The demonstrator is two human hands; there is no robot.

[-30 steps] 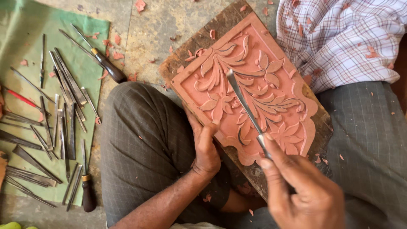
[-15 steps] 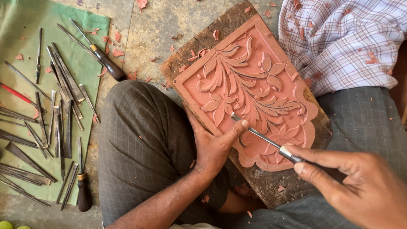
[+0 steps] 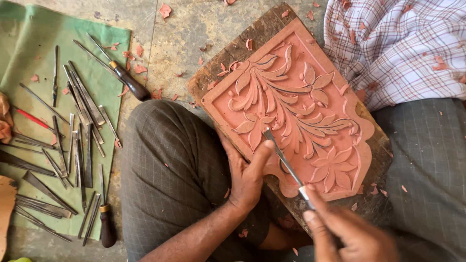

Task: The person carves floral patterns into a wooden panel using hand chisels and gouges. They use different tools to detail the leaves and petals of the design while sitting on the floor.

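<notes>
A reddish carved panel (image 3: 310, 82) with a relief of leaves and flowers lies on a dark wooden board (image 3: 262, 31) across my lap. My left hand (image 3: 247, 177) grips the panel's near edge, its thumb pressed beside the tip of a slim metal chisel (image 3: 284, 160). My right hand (image 3: 347, 233), at the bottom right, holds the chisel's handle end. The blade tip rests on a carved leaf near the panel's lower left.
A green cloth (image 3: 29, 39) on the floor at left carries several metal chisels (image 3: 80, 140) and two dark-handled tools (image 3: 128, 82). Reddish chips (image 3: 165, 9) litter the stone floor. A checked cloth (image 3: 403, 43) lies at the upper right.
The chisel swung from pointing up over the panel's middle to a low slant, its tip now at my left thumb. My right hand drew down toward the bottom edge.
</notes>
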